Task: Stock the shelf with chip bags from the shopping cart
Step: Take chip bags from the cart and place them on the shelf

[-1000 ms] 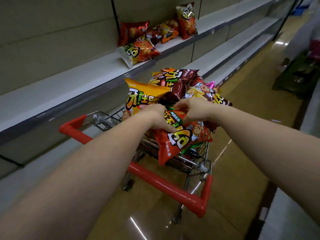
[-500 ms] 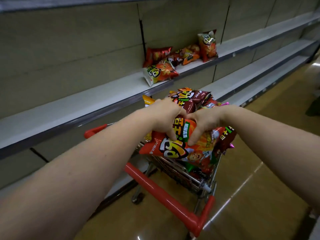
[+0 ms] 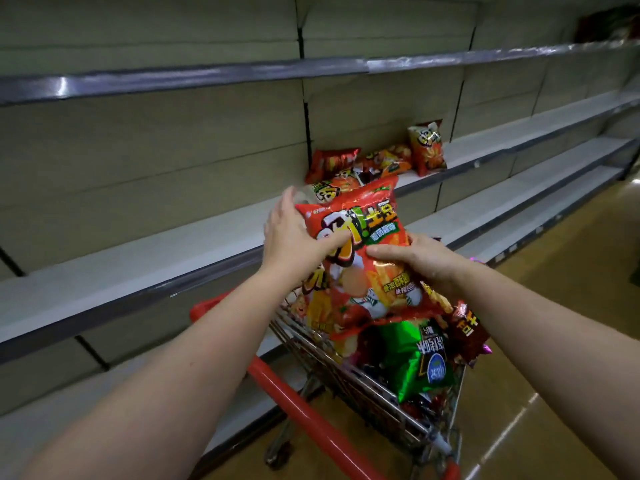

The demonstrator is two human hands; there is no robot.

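left hand point(image 3: 289, 233) and right hand point(image 3: 420, 261) gripped red chip bag point(image 3: 367, 258) | frame centre, above shopping cart point(image 3: 374, 389) | shelf point(image 3: 138, 265) behind

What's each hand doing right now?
Left hand: grips the red chip bag at its left edge.
Right hand: grips the same bag at its right side.

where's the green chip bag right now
In the head view, the green chip bag lies in the shopping cart, right of centre, just below the red chip bag held up in both hands.
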